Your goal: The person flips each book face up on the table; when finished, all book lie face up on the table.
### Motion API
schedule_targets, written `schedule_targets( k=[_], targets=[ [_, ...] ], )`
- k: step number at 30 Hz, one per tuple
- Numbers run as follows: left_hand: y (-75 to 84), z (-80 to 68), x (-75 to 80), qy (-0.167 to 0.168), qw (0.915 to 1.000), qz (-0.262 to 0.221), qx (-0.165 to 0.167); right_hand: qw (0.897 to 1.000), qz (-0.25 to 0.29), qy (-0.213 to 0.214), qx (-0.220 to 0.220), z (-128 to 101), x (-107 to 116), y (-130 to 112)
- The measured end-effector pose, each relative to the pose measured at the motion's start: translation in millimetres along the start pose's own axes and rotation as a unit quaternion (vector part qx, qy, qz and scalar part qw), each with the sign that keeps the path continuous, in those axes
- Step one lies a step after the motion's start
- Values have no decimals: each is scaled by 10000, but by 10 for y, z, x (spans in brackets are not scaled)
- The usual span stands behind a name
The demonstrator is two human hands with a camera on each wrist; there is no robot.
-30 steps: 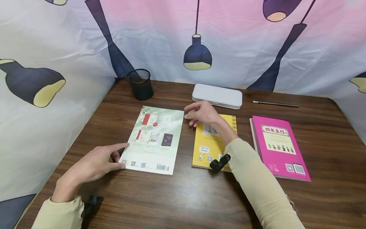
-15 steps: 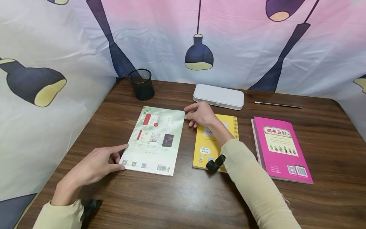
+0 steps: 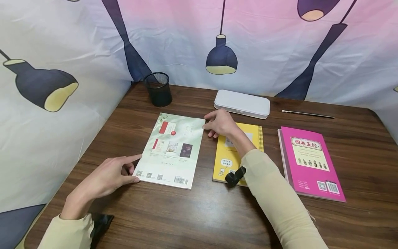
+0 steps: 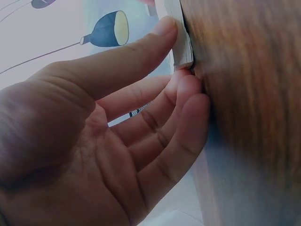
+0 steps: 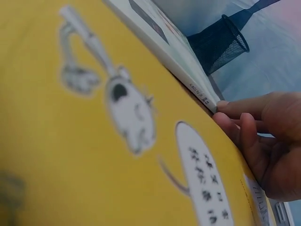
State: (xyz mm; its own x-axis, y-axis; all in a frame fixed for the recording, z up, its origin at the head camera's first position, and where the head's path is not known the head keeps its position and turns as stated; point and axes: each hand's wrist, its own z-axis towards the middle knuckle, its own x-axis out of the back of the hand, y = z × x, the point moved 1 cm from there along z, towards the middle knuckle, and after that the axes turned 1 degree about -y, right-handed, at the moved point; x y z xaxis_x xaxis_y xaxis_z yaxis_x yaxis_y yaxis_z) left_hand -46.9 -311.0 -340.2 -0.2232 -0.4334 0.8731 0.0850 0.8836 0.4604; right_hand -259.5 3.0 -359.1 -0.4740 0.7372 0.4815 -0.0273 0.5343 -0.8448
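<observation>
Head view: a pale green paperback (image 3: 171,151) lies back cover up, barcode near, on a wooden desk (image 3: 202,214). The left hand (image 3: 107,178) pinches its near left corner; the right hand (image 3: 221,122) pinches its far right corner.

Left wrist view: thumb above, fingers (image 4: 188,101) beneath the corner.

Right wrist view: fingertips (image 5: 225,107) touch the corner, above a yellow book (image 5: 94,141).

The right forearm (image 3: 248,162) covers part of the flat yellow paperback book (image 3: 227,162); its cover print (image 5: 127,113) is blurred at the right wrist. The pale green paperback's corner (image 4: 181,44) looks soft, possibly pinched
</observation>
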Motion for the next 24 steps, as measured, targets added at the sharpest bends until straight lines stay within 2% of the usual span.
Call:
schedule_targets(
  k=[6,12,24],
  targets=[
    [19,0,4,17,10000,22,26,9998,41,-155,-74,-16,19,-5],
    [14,3,0,77,9999,54,-33,9997,138,-199,106,-37,39,46],
    [-13,2,12,-3,10000,38,-91,9916,1212,-274,367,-46,99,148]
  ],
)
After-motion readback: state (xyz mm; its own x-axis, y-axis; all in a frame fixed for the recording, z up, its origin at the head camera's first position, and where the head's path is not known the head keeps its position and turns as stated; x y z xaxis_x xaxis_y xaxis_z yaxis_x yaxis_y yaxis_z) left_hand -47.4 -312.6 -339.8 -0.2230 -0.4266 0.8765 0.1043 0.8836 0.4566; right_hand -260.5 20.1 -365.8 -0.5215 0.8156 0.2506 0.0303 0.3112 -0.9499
